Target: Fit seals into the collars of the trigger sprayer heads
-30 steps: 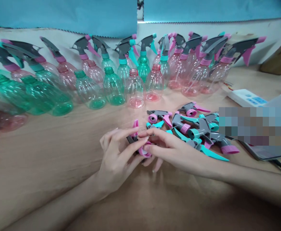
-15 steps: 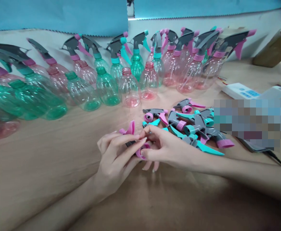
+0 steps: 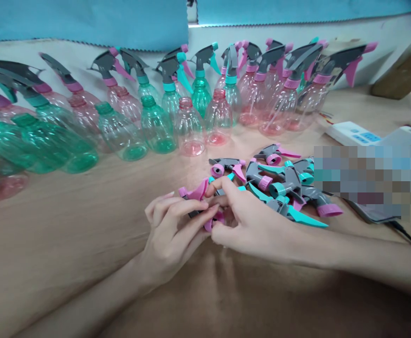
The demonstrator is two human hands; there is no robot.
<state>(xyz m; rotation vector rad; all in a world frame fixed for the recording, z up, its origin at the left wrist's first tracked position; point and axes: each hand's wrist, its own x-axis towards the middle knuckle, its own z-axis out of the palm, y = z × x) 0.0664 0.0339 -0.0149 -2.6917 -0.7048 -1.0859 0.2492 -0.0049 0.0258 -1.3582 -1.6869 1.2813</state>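
Note:
Between my hands is a grey and pink trigger spray head [image 3: 197, 190], its pink trigger pointing up and its pink collar towards me. My left hand [image 3: 172, 225] is closed round its grey body from the left. From the right, my right hand [image 3: 242, 220] pinches the pink collar, with thumb and curled fingers about it. Much of the grey body is hidden by fingers. Just beyond my right hand lies a pile of loose spray heads [image 3: 290, 183], grey with pink or turquoise parts.
Along the wall stand several pink and green bottles with spray heads fitted [image 3: 251, 94]. In front of them are open-necked bottles, such as a green bottle [image 3: 158, 124] and a pink bottle [image 3: 189, 126]. A white power strip [image 3: 349, 134] lies at the right, near a blurred-out patch.
The spray head has turned a little, and its pink trigger has tipped over to the right. My right hand has curled its fingers closer round the collar.

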